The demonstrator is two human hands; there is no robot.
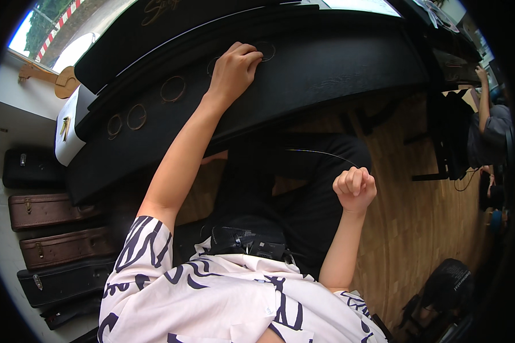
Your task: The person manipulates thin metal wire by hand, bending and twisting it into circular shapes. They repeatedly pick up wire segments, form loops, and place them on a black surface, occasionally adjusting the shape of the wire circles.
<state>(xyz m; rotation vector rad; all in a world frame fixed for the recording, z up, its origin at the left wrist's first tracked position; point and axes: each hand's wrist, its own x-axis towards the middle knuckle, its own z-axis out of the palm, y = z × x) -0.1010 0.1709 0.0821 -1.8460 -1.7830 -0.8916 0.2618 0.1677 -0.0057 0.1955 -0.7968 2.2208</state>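
Observation:
My left hand [234,68] reaches far over a black padded surface [349,57], its fingers pinched at the near-left edge of a thin coiled string [274,50]. Another coil [209,66] lies partly hidden behind that hand. To the left rest more coiled strings, one larger ring [184,87] and two near the surface's left end, a medium one [145,117] and a smaller one [109,127]. Over my lap, my right hand [355,188] is closed in a fist around a thin string [320,151], which runs off to the left and fades against my dark trousers.
Several instrument cases, including a brown one [54,211] and a black one [57,286], line the left side. A guitar-shaped wooden piece [66,83] stands by the window. Another person [489,126] sits at the right. A black bag [449,283] is on the wooden floor [423,228].

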